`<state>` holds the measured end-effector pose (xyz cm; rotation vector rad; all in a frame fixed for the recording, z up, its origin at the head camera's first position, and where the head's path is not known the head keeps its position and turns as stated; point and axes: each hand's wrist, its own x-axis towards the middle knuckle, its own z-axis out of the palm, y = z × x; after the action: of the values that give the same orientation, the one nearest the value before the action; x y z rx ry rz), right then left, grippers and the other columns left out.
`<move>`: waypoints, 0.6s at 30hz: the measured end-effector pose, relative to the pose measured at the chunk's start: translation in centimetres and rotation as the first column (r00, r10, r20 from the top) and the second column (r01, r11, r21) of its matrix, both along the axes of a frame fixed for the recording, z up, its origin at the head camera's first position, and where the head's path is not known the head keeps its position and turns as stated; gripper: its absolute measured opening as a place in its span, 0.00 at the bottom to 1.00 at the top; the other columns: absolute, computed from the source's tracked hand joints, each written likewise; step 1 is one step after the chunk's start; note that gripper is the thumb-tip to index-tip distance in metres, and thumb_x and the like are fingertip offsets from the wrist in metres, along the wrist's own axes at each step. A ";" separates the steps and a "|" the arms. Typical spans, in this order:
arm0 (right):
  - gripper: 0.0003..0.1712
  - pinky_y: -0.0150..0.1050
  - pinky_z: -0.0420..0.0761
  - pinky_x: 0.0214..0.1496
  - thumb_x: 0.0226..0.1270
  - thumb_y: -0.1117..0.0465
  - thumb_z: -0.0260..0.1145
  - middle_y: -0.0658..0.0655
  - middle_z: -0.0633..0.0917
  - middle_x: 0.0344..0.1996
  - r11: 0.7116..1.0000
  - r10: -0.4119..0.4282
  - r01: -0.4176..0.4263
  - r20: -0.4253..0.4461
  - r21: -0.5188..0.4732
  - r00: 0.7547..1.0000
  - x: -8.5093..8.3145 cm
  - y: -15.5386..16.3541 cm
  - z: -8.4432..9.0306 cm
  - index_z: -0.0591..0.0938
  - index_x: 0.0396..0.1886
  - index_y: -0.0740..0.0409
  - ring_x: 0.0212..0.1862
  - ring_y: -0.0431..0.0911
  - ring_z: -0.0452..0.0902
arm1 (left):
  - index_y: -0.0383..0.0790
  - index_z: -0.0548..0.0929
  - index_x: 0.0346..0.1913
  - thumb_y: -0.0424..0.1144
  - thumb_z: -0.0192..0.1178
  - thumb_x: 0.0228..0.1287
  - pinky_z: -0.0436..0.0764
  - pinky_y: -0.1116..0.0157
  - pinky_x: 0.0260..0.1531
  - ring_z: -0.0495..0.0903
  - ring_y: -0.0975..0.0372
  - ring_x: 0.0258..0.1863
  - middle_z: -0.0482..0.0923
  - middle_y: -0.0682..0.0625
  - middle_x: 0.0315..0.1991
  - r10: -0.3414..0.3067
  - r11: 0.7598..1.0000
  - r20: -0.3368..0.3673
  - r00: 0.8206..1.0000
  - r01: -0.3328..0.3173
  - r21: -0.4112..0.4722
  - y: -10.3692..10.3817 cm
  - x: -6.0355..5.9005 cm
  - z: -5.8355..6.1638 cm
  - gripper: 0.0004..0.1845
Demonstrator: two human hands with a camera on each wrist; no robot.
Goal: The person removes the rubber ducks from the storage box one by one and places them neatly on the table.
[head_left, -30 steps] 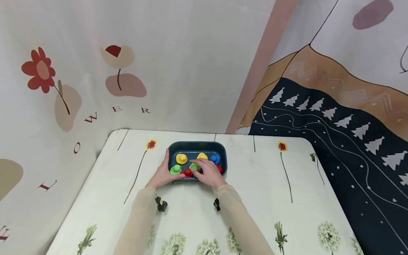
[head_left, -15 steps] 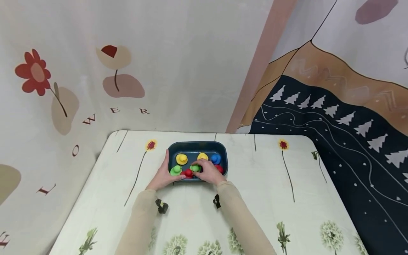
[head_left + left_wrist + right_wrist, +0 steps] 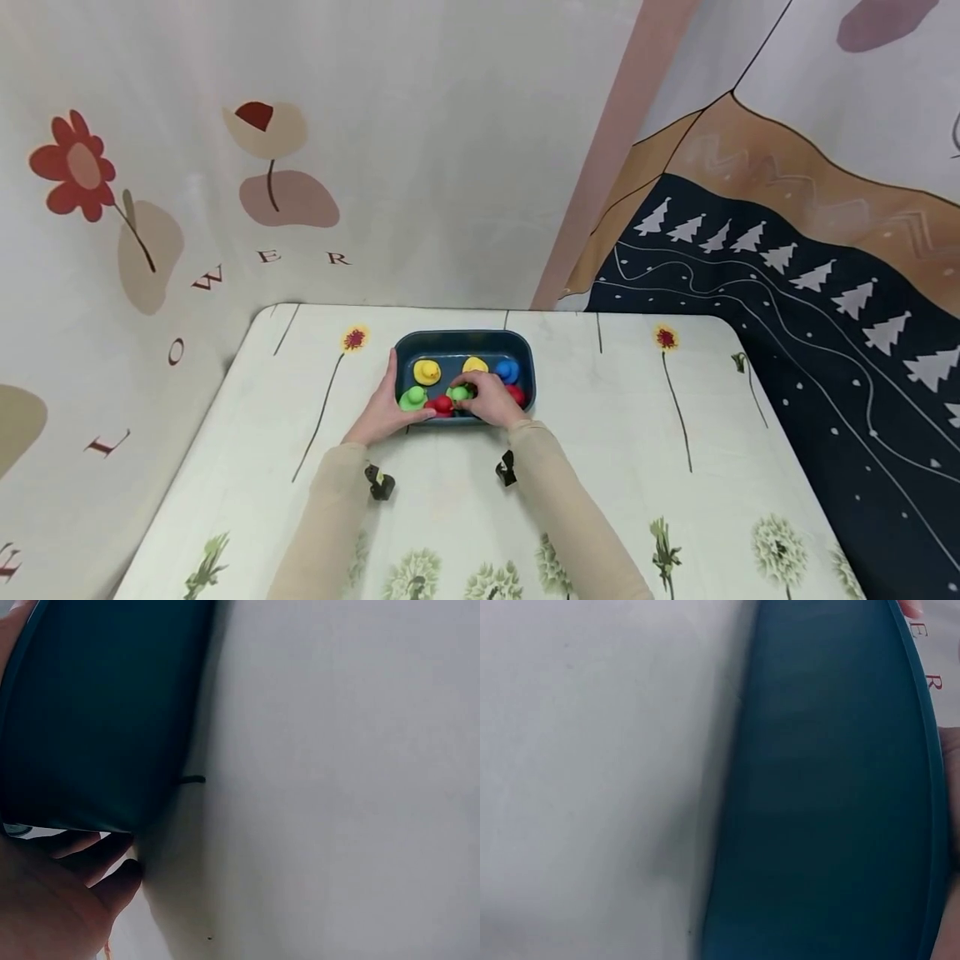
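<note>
At the near side of a white, flower-printed table cover [image 3: 615, 433], a person's two beige sleeves [image 3: 315, 521] reach forward, a small black device [image 3: 380, 483] showing by the left wrist. Beyond the cuffs, the left hand [image 3: 381, 408] grips the left end of a dark teal, smooth-walled rectangular tray [image 3: 465, 338], thumb over the near rim and fingers along the side, seemingly to steady it. From the right, the right hand [image 3: 491, 398] dips inside, apparently pinching a bright green duck-shaped toy [image 3: 458, 394] between thumb and fingers; the hand partly hides the hold, which looks light, as suits so small a piece. Along the tray's near side lie a second green duck [image 3: 412, 398] at left, a glossy red duck [image 3: 442, 406] by the left thumb and a half-hidden red piece [image 3: 516, 394] at right. Farther in sit two yellow ducks [image 3: 427, 372] and a round-topped blue toy [image 3: 506, 371], the tray's walls keeping the group together. Behind the table rises a pale fabric backdrop [image 3: 420, 167] printed with flowers and lettering.
</note>
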<state>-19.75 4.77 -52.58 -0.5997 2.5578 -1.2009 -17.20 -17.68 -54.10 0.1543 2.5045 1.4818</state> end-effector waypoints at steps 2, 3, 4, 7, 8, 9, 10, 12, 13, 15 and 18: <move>0.16 0.40 0.78 0.51 0.60 0.71 0.70 0.56 0.83 0.45 1.000 -0.016 0.016 0.004 -0.018 1.000 0.1 0.1 0.2 0.84 0.48 0.61 0.45 0.48 0.76 | 0.47 0.24 0.75 0.49 0.74 0.51 0.47 0.41 0.67 0.39 0.43 0.73 0.31 0.39 0.77 -0.003 1.000 -0.004 1.000 0.003 0.008 0.0 0.0 0.1 0.69; 0.16 0.40 0.78 0.51 0.60 0.71 0.70 0.56 0.83 0.46 0.999 -0.026 0.027 0.012 -0.025 1.000 0.2 0.1 0.2 0.84 0.49 0.60 0.45 0.48 0.76 | 0.48 0.24 0.75 0.50 0.74 0.52 0.47 0.41 0.67 0.39 0.43 0.73 0.31 0.38 0.76 -0.005 1.000 -0.004 1.000 0.005 0.008 0.0 0.0 0.1 0.69; 0.16 0.40 0.78 0.50 0.60 0.71 0.69 0.56 0.83 0.45 0.999 -0.035 0.036 0.017 -0.035 0.999 0.2 0.1 0.3 0.84 0.49 0.60 0.44 0.47 0.76 | 0.48 0.24 0.75 0.50 0.74 0.52 0.47 0.41 0.67 0.39 0.43 0.73 0.32 0.38 0.76 -0.006 1.000 -0.003 1.000 0.006 0.009 0.0 0.0 0.1 0.69; 0.16 0.39 0.78 0.50 0.62 0.71 0.68 0.56 0.82 0.46 0.996 -0.056 0.058 0.036 -0.063 0.998 0.4 0.3 0.5 0.83 0.50 0.60 0.43 0.46 0.77 | 0.48 0.24 0.75 0.50 0.74 0.52 0.47 0.41 0.67 0.40 0.43 0.73 0.33 0.38 0.77 -0.004 1.000 0.003 1.000 0.004 0.008 -0.1 -0.1 0.1 0.69; 0.16 0.39 0.79 0.49 0.62 0.71 0.68 0.56 0.82 0.46 0.995 -0.059 0.062 0.041 -0.072 0.997 0.5 0.4 0.6 0.83 0.50 0.60 0.43 0.46 0.77 | 0.48 0.25 0.75 0.51 0.74 0.52 0.47 0.41 0.67 0.40 0.43 0.73 0.33 0.38 0.77 -0.004 1.000 0.004 1.000 0.004 0.004 -0.1 -0.1 0.1 0.69; 0.16 0.39 0.79 0.49 0.62 0.71 0.68 0.56 0.82 0.47 0.995 -0.062 0.066 0.044 -0.081 0.997 0.6 0.5 0.6 0.83 0.51 0.60 0.43 0.46 0.77 | 0.48 0.25 0.75 0.51 0.74 0.51 0.47 0.41 0.67 0.40 0.43 0.73 0.33 0.38 0.77 -0.003 1.000 0.005 1.000 0.003 -0.001 -0.1 -0.1 0.1 0.69; 0.16 0.39 0.79 0.49 0.62 0.71 0.67 0.57 0.82 0.47 0.994 -0.065 0.069 0.046 -0.090 0.997 0.6 0.6 0.7 0.83 0.51 0.60 0.43 0.47 0.78 | 0.48 0.25 0.75 0.52 0.74 0.51 0.48 0.42 0.67 0.40 0.43 0.74 0.34 0.38 0.77 -0.003 1.000 0.007 1.000 0.003 -0.004 -0.1 -0.1 0.1 0.69; 0.16 0.39 0.79 0.49 0.62 0.72 0.67 0.57 0.82 0.47 0.993 -0.065 0.070 0.048 -0.097 0.997 0.8 0.8 0.9 0.83 0.51 0.61 0.43 0.47 0.78 | 0.48 0.25 0.75 0.52 0.74 0.51 0.48 0.42 0.67 0.41 0.43 0.74 0.34 0.39 0.77 -0.005 1.000 0.011 1.000 0.005 -0.010 0.0 -0.1 0.0 0.69; 0.16 0.38 0.79 0.49 0.62 0.72 0.67 0.57 0.82 0.47 0.993 -0.064 0.069 0.048 -0.097 0.997 0.8 0.9 1.0 0.83 0.51 0.61 0.43 0.47 0.77 | 0.48 0.25 0.75 0.52 0.74 0.51 0.49 0.42 0.67 0.41 0.44 0.74 0.34 0.39 0.77 -0.006 1.000 0.015 1.000 0.006 -0.010 0.0 -0.1 0.0 0.69; 0.16 0.38 0.79 0.49 0.63 0.72 0.67 0.57 0.82 0.46 0.994 -0.059 0.063 0.048 -0.092 0.997 1.0 1.0 1.2 0.83 0.51 0.61 0.43 0.46 0.77 | 0.49 0.25 0.75 0.53 0.74 0.51 0.49 0.43 0.67 0.42 0.44 0.73 0.34 0.39 0.77 -0.006 1.000 0.023 1.000 0.006 -0.012 0.0 -0.1 0.0 0.69; 0.16 0.37 0.78 0.48 0.63 0.71 0.67 0.56 0.81 0.46 0.995 -0.048 0.051 0.041 -0.083 0.998 1.2 1.2 1.4 0.82 0.51 0.61 0.41 0.45 0.76 | 0.51 0.24 0.75 0.53 0.73 0.51 0.50 0.43 0.67 0.43 0.44 0.73 0.35 0.39 0.77 -0.002 1.000 0.034 0.999 0.002 -0.013 0.0 0.0 0.1 0.69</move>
<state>-18.50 5.96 -51.21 -0.5282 2.5142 -1.3288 -17.16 -17.65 -53.99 0.1281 2.4859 1.4549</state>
